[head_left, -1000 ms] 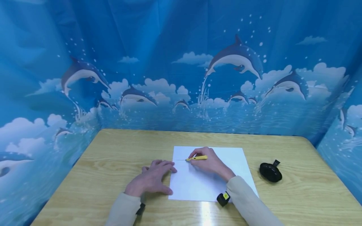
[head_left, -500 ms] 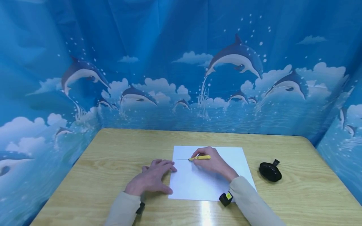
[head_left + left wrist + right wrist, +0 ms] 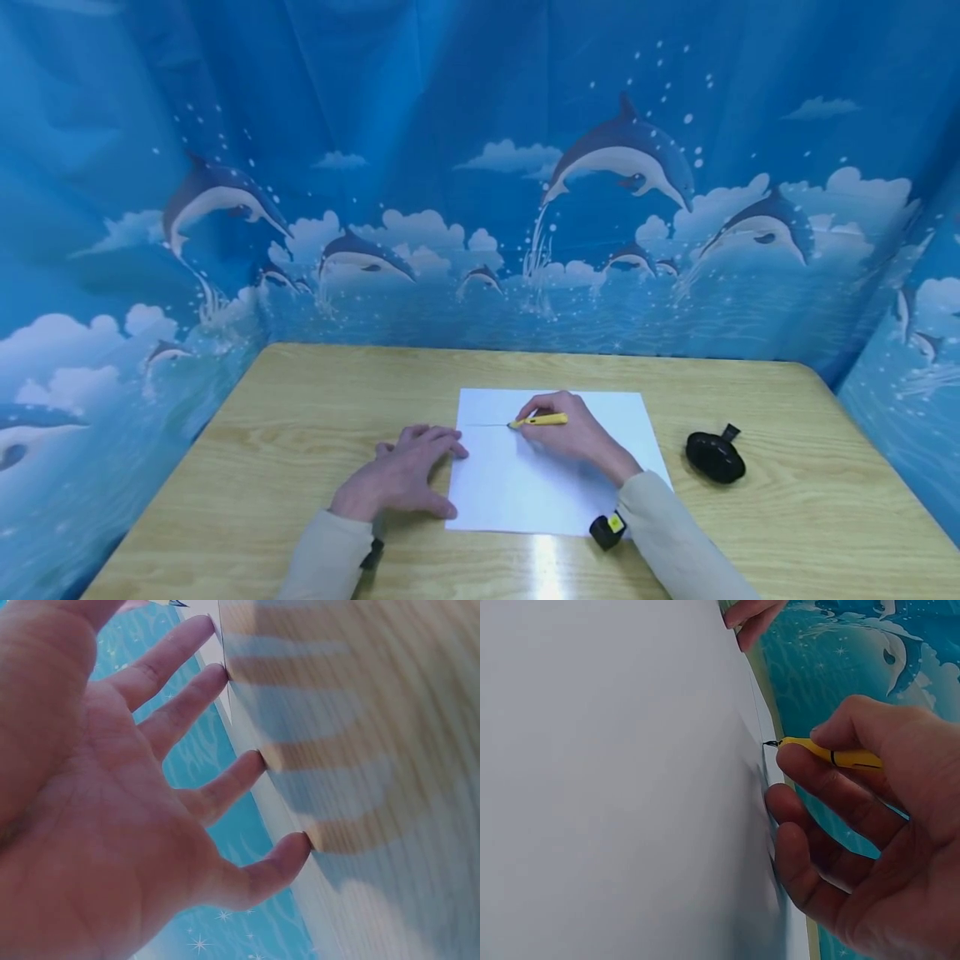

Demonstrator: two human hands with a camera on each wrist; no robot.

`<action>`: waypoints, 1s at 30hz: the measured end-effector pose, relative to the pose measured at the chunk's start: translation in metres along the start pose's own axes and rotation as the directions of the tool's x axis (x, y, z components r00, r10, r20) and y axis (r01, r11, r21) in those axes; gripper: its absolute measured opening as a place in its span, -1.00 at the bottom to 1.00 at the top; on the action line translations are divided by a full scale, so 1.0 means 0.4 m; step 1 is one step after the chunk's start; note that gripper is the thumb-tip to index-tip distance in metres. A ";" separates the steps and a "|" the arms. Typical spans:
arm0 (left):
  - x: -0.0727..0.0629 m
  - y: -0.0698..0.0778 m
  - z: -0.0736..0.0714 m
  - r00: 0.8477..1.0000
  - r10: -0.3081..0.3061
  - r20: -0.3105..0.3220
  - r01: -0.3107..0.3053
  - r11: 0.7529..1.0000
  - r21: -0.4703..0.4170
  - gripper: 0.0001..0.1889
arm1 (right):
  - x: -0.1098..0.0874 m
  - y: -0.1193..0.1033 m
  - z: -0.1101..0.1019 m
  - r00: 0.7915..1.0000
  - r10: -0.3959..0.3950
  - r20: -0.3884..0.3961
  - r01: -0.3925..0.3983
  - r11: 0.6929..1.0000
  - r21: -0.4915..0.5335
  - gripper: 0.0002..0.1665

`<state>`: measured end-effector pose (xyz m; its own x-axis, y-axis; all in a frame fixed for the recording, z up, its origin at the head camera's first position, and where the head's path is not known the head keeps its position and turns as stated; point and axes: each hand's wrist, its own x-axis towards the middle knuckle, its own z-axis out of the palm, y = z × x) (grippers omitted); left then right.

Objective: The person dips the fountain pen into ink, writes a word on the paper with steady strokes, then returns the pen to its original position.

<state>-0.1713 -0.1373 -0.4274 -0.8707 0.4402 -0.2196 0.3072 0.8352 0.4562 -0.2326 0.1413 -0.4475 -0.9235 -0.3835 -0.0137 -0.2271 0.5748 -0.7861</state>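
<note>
A sheet of white paper (image 3: 510,492) lies on the table, with a thin straight line across its upper left part. My right hand (image 3: 566,429) pinches a yellow fountain pen (image 3: 549,419) between thumb and fingers. In the right wrist view the dark nib of the pen (image 3: 847,758) touches the paper at the line's end, and the other fingers of the right hand (image 3: 885,847) curl loosely beneath. At the paper's left edge my left hand (image 3: 401,475) rests with spread fingers. The left wrist view shows the fingertips of that left hand (image 3: 150,802) touching the surface.
A small black dish-like object (image 3: 715,457) with a short tab sits to the right of the paper on the wooden table (image 3: 300,417). Behind the table hangs a blue curtain (image 3: 420,317) printed with dolphins. A black wrist device (image 3: 607,530) is on the right sleeve.
My right hand and the pen have moved a little to the right across the paper, and the line has grown longer behind the nib. My left hand has stayed in place.
</note>
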 end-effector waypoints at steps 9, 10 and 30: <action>0.000 -0.005 0.002 1.000 0.022 -0.016 -0.022 1.000 0.006 -0.26 | -0.004 0.004 -0.006 1.000 0.016 0.003 -0.016 1.000 0.011 -0.86; 0.000 -0.005 0.002 1.000 0.023 -0.017 -0.023 1.000 0.005 -0.26 | -0.004 0.004 -0.007 1.000 0.018 0.003 -0.018 1.000 0.013 -0.86; -0.003 -0.005 0.002 1.000 0.015 -0.009 -0.015 0.999 -0.036 -0.26 | -0.015 0.010 -0.021 0.999 0.046 -0.003 -0.046 0.999 0.025 -0.84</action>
<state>-0.1704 -0.1392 -0.4286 -0.8692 0.4499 -0.2051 0.3067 0.8160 0.4900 -0.2305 0.1519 -0.4454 -0.9339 -0.3542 -0.0480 -0.1763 0.5734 -0.8001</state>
